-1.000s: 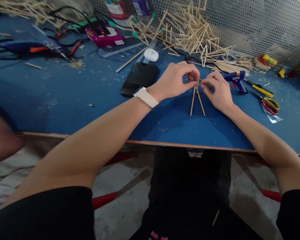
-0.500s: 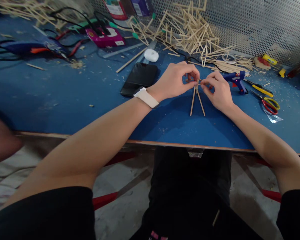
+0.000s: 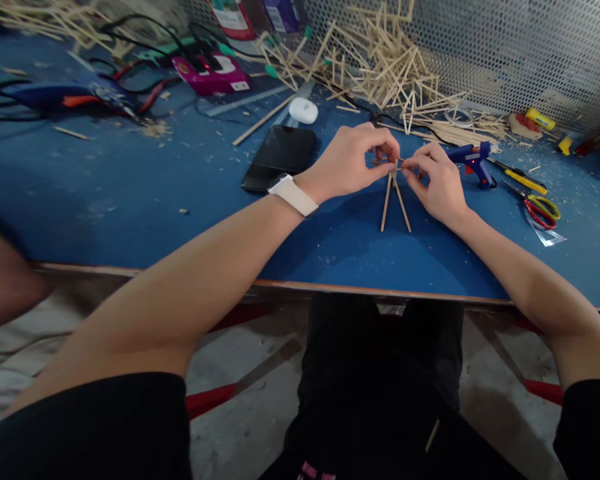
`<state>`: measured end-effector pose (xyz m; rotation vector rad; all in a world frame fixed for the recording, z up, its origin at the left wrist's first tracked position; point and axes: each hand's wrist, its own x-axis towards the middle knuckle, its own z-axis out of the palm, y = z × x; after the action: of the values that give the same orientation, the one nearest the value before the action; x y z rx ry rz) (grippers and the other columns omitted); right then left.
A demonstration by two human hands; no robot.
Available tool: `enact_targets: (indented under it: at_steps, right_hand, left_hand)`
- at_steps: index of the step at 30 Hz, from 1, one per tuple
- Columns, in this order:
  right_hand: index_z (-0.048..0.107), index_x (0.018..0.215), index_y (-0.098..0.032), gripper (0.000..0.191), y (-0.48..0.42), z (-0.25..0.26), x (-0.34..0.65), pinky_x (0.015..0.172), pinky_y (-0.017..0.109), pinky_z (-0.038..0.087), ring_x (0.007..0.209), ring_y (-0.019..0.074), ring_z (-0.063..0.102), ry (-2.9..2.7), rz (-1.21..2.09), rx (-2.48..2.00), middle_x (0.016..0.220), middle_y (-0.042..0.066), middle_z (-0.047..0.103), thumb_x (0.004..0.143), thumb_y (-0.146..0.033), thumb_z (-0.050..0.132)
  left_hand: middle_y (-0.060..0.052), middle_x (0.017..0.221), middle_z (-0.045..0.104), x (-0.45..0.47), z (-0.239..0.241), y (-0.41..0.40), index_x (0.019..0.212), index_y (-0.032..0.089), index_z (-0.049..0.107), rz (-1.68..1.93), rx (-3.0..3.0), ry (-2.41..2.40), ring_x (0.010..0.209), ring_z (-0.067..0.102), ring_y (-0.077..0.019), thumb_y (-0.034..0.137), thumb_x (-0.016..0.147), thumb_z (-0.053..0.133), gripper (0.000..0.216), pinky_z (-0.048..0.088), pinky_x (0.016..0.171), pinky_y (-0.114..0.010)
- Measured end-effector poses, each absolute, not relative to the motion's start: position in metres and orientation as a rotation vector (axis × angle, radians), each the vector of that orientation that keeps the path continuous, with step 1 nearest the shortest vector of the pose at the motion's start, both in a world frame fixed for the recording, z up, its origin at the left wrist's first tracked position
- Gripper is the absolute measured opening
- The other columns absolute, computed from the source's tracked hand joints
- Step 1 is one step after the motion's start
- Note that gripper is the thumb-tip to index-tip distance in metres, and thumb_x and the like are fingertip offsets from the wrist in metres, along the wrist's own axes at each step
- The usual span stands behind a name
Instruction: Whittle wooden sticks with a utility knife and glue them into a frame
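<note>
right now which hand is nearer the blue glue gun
Right. The right hand pinches the stick frame just beside the glue gun; the left hand holds the frame's top, farther over.

We see a blue table (image 3: 130,193) with a thin wooden edge, filling the upper part of the frame, and its surface is dusty with small chips. In the middle of it lie a black phone (image 3: 280,157) and, just above it, a small white case (image 3: 303,110); a big heap of wooden sticks (image 3: 390,67) lies at the upper centre, and a pink device (image 3: 213,73) with black cables is at the upper left. On the right side lie a blue glue gun (image 3: 473,160), a yellow-handled tool (image 3: 517,177) and scissors (image 3: 537,207) with red and yellow handles, and two thin sticks (image 3: 395,203) rest on the table at the centre.
</note>
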<state>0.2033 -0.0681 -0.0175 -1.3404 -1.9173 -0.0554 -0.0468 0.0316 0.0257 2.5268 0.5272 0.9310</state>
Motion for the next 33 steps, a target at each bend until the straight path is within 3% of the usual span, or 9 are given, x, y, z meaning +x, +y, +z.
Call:
enact_targets:
  at_steps: [33]
  right_hand:
    - [0.084,0.124,-0.03,0.017,-0.0696,-0.0154,0.2014,0.098,0.053,0.078,0.103,0.0276,0.082,-1.939,-0.123,-1.35,0.128,0.01,0.078,0.126,-0.036,0.067]
  left_hand:
    - [-0.014,0.117,0.091,-0.047,0.0259,0.0318,0.116,0.026,0.086,0.924,2.513,0.527,0.117,0.086,-0.0368,0.049,0.11,0.089,0.024,0.074,0.114,-0.059]
